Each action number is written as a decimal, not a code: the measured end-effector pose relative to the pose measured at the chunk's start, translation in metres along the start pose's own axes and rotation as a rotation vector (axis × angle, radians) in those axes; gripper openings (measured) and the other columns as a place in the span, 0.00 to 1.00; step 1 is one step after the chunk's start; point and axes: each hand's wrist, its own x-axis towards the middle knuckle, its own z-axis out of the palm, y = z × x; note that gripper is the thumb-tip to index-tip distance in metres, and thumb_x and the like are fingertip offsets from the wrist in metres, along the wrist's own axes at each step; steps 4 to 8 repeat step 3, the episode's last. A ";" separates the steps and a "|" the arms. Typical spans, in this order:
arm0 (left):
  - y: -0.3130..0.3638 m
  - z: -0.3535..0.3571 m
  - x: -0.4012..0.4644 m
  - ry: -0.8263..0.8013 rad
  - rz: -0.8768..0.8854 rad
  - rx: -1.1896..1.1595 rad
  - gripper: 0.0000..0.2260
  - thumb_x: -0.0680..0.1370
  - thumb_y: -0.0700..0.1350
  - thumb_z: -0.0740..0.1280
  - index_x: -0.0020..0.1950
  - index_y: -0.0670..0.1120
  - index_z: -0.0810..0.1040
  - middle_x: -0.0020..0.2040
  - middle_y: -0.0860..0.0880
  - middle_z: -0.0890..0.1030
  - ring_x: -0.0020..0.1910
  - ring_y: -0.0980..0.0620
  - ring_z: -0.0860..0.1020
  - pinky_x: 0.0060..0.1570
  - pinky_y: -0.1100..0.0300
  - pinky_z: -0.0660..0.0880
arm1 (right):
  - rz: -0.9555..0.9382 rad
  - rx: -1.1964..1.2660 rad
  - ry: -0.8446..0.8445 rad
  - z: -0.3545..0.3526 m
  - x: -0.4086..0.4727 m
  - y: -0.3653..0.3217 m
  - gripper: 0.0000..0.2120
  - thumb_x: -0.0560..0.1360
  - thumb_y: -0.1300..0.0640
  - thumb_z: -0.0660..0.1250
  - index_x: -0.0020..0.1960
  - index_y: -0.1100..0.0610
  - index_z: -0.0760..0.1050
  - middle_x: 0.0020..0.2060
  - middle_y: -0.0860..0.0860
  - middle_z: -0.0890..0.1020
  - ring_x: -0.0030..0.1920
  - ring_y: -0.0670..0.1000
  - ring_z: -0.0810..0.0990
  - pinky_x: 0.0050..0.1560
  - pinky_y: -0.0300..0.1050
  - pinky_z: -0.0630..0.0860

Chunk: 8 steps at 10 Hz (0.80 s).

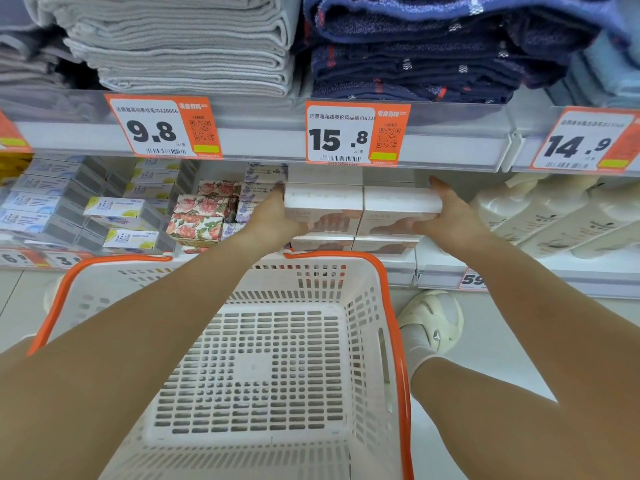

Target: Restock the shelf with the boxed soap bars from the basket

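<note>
Two white soap boxes sit side by side on the shelf, stacked on a lower row of the same boxes point(322, 243). My left hand point(277, 218) holds the outer left side of the left box point(323, 209), thumb under its front. My right hand point(446, 216) grips the right end of the right box point(398, 207), fingers along its side. Below my arms sits the white basket with an orange rim point(394, 341); no boxes lie in it.
Floral soap boxes point(201, 220) and blue-yellow boxes point(121, 216) fill the shelf to the left. White bottles point(540, 213) stand to the right. Folded towels lie on the shelf above, behind price tags point(356, 133). A foot in a white shoe point(433, 320) stands beside the basket.
</note>
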 end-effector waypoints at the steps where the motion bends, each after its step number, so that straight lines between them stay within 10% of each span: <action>1: 0.001 -0.007 -0.008 0.010 -0.048 -0.023 0.39 0.74 0.39 0.72 0.77 0.42 0.51 0.70 0.47 0.68 0.63 0.47 0.72 0.49 0.66 0.68 | 0.014 -0.082 0.040 0.000 -0.004 -0.004 0.44 0.72 0.51 0.72 0.78 0.48 0.47 0.69 0.57 0.69 0.57 0.59 0.76 0.54 0.48 0.74; 2: -0.009 -0.014 -0.022 0.007 -0.003 -0.003 0.32 0.75 0.36 0.69 0.75 0.41 0.57 0.59 0.51 0.72 0.50 0.53 0.73 0.38 0.72 0.68 | -0.006 -0.183 0.085 0.000 -0.010 -0.002 0.42 0.73 0.52 0.70 0.77 0.52 0.48 0.63 0.62 0.73 0.59 0.61 0.75 0.56 0.48 0.71; 3: -0.021 -0.029 -0.047 0.020 -0.005 0.091 0.32 0.75 0.42 0.70 0.76 0.45 0.59 0.71 0.45 0.67 0.68 0.46 0.68 0.59 0.60 0.68 | -0.048 -0.311 0.132 0.000 -0.024 -0.003 0.36 0.74 0.58 0.65 0.77 0.54 0.50 0.59 0.64 0.75 0.60 0.62 0.74 0.55 0.49 0.71; 8: -0.021 -0.029 -0.047 0.020 -0.005 0.091 0.32 0.75 0.42 0.70 0.76 0.45 0.59 0.71 0.45 0.67 0.68 0.46 0.68 0.59 0.60 0.68 | -0.048 -0.311 0.132 0.000 -0.024 -0.003 0.36 0.74 0.58 0.65 0.77 0.54 0.50 0.59 0.64 0.75 0.60 0.62 0.74 0.55 0.49 0.71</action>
